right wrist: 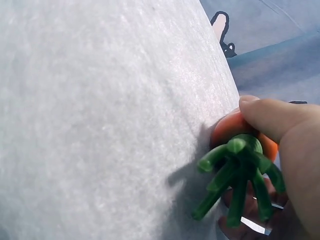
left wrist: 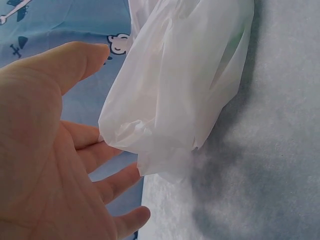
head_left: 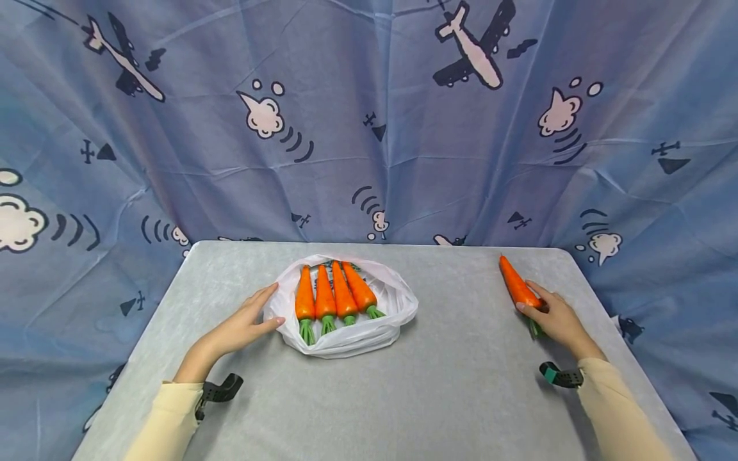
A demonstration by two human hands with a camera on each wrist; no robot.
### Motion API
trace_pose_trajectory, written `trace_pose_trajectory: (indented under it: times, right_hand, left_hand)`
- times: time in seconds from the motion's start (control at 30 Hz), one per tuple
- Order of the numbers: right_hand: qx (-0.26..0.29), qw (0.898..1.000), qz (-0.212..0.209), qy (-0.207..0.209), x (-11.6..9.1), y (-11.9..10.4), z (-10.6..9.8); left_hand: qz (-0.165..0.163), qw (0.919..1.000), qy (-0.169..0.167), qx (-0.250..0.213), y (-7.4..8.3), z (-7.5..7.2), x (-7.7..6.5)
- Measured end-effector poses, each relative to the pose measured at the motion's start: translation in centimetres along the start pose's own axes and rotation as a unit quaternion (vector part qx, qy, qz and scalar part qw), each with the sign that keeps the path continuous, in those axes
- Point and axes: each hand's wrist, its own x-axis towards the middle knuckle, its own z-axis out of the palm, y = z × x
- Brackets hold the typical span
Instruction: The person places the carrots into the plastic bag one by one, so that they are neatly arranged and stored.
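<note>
A white plastic bag [head_left: 346,349] lies with its mouth spread wide on the table, left of the middle. Several orange carrots [head_left: 325,291] with green stalks lie side by side in it. My left hand [head_left: 242,326] is at the bag's left edge, thumb and fingers spread and fairly straight; in the left wrist view its fingertips are right at the plastic [left wrist: 165,100]. Far to the right, my right hand [head_left: 556,320] grips a single carrot [head_left: 513,280], its tip pointing to the back. The right wrist view shows the thumb over its orange top and the green stalks [right wrist: 240,175] toward the camera.
The grey table [head_left: 450,384] has rounded back corners. Behind it and at both sides hangs a blue curtain [head_left: 369,128] printed with planes and clouds. Black straps [head_left: 221,388] are worn on both wrists.
</note>
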Motion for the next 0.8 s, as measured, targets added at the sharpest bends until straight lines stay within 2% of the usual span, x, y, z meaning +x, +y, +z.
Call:
trace_pose_trajectory:
  times: [0.27, 0.8]
  right_hand:
    - [0.002, 0.999, 0.03, -0.031, 0.1, -0.5, 0.0]
    - [-0.005, 0.999, 0.036, -0.013, 0.4, -1.0, 0.8]
  left_hand:
    - [0.001, 1.0, 0.0, -0.002, 0.1, 0.1, -0.1]
    - [-0.002, 1.0, -0.004, 0.0, -0.2, 0.2, 0.0]
